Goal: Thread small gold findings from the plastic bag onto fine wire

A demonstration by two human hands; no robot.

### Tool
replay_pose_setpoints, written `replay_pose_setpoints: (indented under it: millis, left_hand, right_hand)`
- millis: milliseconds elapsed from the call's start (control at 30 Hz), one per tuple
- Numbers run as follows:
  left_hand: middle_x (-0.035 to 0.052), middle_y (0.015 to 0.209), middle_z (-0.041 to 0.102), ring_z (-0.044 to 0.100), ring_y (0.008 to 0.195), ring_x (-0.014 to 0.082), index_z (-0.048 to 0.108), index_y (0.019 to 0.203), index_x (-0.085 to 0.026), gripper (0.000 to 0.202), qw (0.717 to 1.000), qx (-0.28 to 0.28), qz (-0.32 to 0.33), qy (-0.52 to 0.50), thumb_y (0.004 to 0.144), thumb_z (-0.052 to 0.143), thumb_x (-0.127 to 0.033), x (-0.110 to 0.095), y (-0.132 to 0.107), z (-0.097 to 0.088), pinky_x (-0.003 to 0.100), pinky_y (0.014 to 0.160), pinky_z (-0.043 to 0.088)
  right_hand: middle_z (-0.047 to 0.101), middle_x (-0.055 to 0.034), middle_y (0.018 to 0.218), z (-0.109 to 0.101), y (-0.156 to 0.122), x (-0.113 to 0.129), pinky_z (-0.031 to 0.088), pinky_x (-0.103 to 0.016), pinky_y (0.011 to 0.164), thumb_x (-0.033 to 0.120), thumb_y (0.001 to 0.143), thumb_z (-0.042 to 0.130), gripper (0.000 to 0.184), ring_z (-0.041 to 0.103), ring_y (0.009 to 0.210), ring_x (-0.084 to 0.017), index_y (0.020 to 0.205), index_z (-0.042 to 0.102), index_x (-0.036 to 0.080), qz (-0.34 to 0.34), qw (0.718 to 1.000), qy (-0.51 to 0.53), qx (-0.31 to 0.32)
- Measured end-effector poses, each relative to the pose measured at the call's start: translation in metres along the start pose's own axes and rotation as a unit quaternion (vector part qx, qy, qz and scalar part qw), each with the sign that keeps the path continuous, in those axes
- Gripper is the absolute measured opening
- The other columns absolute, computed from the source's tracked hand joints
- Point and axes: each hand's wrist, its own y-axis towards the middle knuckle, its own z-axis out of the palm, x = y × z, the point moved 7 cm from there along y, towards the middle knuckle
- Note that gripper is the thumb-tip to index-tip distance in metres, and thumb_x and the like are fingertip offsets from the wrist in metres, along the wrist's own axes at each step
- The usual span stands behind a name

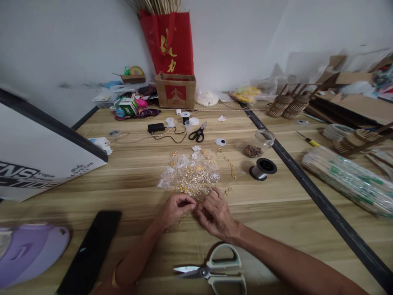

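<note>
My left hand [175, 209] is pinched shut, its thumb and forefinger meeting the fingers of my right hand [216, 214]. Whatever is between the fingertips is too small to make out. A bit of gold chain [183, 219] shows on the table just below my left fingers. Right beyond both hands lies a pile of gold and silver rings and small findings [196, 176], partly on clear plastic bags [166, 179]. Another gold chain [227, 163] is stretched out to the right of the pile. White-handled scissors [211, 270] lie open, nearest my right forearm.
A spool of wire [263, 169] and a tub of beads [254, 150] stand to the right. Black scissors [198, 132] lie behind the pile. On the left are a black phone [92, 250] and a white box [39, 151]. Wrapped sticks [346, 180] lie far right.
</note>
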Motion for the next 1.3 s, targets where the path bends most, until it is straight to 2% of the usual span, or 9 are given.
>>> replay_pose_setpoints:
  millis: [633, 1133, 1300]
  left_hand:
    - [0.0030, 0.067, 0.065, 0.056, 0.064, 0.0134, 0.067, 0.070, -0.012, 0.017, 1.000, 0.016, 0.000, 0.017, 0.068, 0.069, -0.029, -0.003, -0.001, 0.001, 0.023, 0.062, 0.042]
    - [0.0019, 0.063, 0.064, 0.055, 0.062, 0.0133, 0.066, 0.066, -0.013, 0.018, 1.000, 0.007, -0.008, 0.006, 0.064, 0.072, -0.029, -0.007, -0.002, 0.001, 0.023, 0.062, 0.042]
    - [0.0025, 0.066, 0.065, 0.056, 0.065, 0.0142, 0.067, 0.069, -0.013, 0.019, 1.000, 0.000, -0.007, -0.003, 0.066, 0.070, -0.031, -0.008, -0.002, -0.002, 0.024, 0.064, 0.043]
  right_hand:
    - [0.056, 0.0014, 0.068, -0.001, 0.000, -0.002, 0.029, -0.046, 0.100, 0.018, 0.083, 0.049, 0.006, 0.051, 0.070, -0.015, 0.079, 0.051, 0.021, 0.012, 1.000, -0.009, -0.004]
    - [0.056, 0.0014, 0.068, -0.008, 0.003, 0.005, 0.033, -0.043, 0.096, 0.015, 0.081, 0.048, 0.007, 0.050, 0.069, -0.015, 0.078, 0.047, 0.021, -0.003, 0.999, -0.019, -0.031]
    - [0.058, 0.0014, 0.069, -0.007, 0.003, 0.007, 0.031, -0.044, 0.098, 0.015, 0.082, 0.047, 0.006, 0.051, 0.070, -0.015, 0.080, 0.048, 0.021, -0.007, 1.000, -0.003, -0.017]
